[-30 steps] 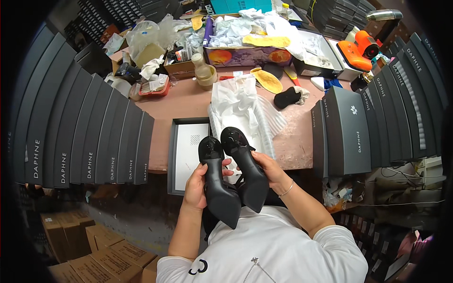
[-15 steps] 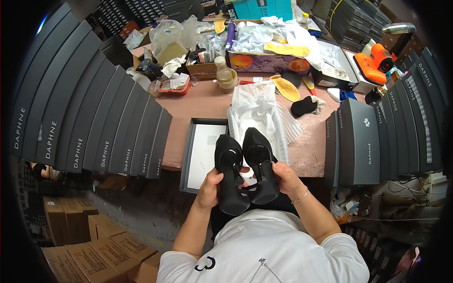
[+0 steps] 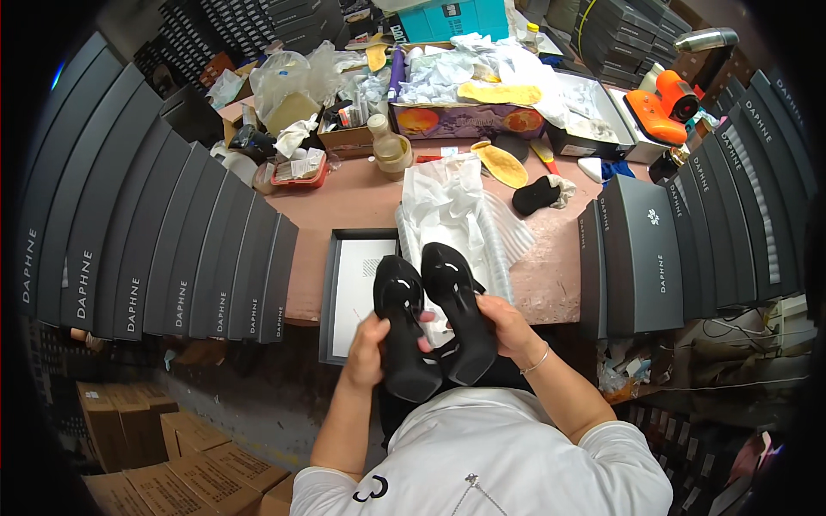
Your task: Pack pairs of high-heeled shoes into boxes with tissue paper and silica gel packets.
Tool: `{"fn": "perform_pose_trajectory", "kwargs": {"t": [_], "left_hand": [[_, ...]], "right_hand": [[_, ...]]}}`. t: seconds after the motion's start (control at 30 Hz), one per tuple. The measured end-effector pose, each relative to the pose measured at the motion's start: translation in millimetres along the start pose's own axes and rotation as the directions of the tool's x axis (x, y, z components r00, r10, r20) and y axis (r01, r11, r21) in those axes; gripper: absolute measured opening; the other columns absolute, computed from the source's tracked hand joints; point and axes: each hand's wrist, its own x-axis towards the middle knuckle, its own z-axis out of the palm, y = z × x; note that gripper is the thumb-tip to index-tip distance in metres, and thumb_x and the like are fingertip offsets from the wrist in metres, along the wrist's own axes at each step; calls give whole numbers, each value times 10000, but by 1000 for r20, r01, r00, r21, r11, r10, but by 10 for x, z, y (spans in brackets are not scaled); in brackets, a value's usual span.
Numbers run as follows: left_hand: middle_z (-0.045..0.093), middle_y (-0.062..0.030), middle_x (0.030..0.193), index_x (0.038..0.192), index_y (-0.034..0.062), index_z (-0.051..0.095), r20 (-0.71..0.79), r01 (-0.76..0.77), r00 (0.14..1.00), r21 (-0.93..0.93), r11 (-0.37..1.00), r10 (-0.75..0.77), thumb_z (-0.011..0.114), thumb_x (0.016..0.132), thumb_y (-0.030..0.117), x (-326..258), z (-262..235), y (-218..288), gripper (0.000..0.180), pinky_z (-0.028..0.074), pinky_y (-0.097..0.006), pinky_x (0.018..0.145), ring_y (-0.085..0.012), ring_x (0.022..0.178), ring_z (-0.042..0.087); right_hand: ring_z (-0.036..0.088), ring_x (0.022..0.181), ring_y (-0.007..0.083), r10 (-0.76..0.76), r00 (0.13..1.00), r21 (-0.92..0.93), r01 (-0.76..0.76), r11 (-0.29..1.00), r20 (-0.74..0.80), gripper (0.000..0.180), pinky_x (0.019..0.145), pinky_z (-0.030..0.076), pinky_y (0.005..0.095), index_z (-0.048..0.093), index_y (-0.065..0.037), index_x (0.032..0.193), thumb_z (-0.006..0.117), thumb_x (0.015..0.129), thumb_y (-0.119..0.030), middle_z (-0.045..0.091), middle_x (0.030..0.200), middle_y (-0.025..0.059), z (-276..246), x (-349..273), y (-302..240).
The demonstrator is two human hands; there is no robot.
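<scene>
A pair of black high-heeled shoes is held up side by side in front of me, toes pointing away. My left hand point(image 3: 368, 351) is closed round the left shoe point(image 3: 400, 322), its fingertips showing between the two shoes. The right shoe point(image 3: 456, 305) is gripped by my right hand point(image 3: 511, 328), thumb along its outer side; the fingers underneath are hidden. Just beyond the shoes lies an open box with white tissue paper point(image 3: 444, 193) spread over it. Left of it, partly behind my left hand, is a dark grey box part point(image 3: 326, 297) with a white inside.
Dark grey shoe boxes point(image 3: 185, 249) stand in a row at the left, more boxes point(image 3: 638, 258) at the right. At the back are a glue bottle point(image 3: 389, 153), yellow insoles point(image 3: 501, 163), a black rounded pad point(image 3: 535, 196) and an orange device point(image 3: 661, 116). Brown cartons point(image 3: 202, 477) sit lower left.
The whole view has shifted slightly, so the table appears further left. Both shoes have turned a little in my hands, and more fingers show between them. Both hands keep their hold.
</scene>
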Motion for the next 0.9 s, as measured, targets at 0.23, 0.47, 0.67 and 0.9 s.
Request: {"fn": "perform_pose_trajectory", "kwargs": {"t": [0.23, 0.47, 0.67, 0.9], "left_hand": [[675, -149, 952, 1072, -29, 616, -248, 230, 964, 958, 171, 96, 555, 929, 282, 491, -311, 599, 348, 503, -290, 792, -211, 870, 648], [591, -176, 1208, 1354, 17, 443, -39, -79, 990, 652, 754, 138, 779, 754, 199, 121, 372, -271, 711, 413, -331, 982, -239, 1173, 537], [596, -86, 855, 1186, 35, 591, 431, -454, 876, 889, 64, 217, 704, 704, 21, -29, 312, 292, 495, 456, -403, 864, -251, 805, 586], [399, -236, 1391, 1333, -35, 431, 176, -270, 828, 957, 103, 532, 747, 759, 345, 459, -71, 203, 758, 263, -482, 1086, -382, 1299, 380]], "right_hand": [[616, 848, 109, -121, 985, -47, 116, 992, -123, 337, 756, 528, 271, 515, -19, 1190, 470, 987, -284, 636, 1009, 72, 14, 198, -197], [594, 911, 102, -226, 969, -218, 200, 955, -104, 265, 816, 480, 257, 573, -5, 1130, 511, 974, -210, 637, 1001, 59, 4, 170, -93], [504, 1210, 288, -162, 986, -194, 167, 967, 43, 794, 943, 475, 434, 178, -86, 1479, 602, 894, -418, 434, 1377, 163, -363, -256, -516], [543, 1158, 332, -513, 853, -428, 429, 796, -98, 667, 968, 455, 436, 480, -15, 1200, 812, 648, -188, 494, 1282, 238, -186, -776, -575]]}}
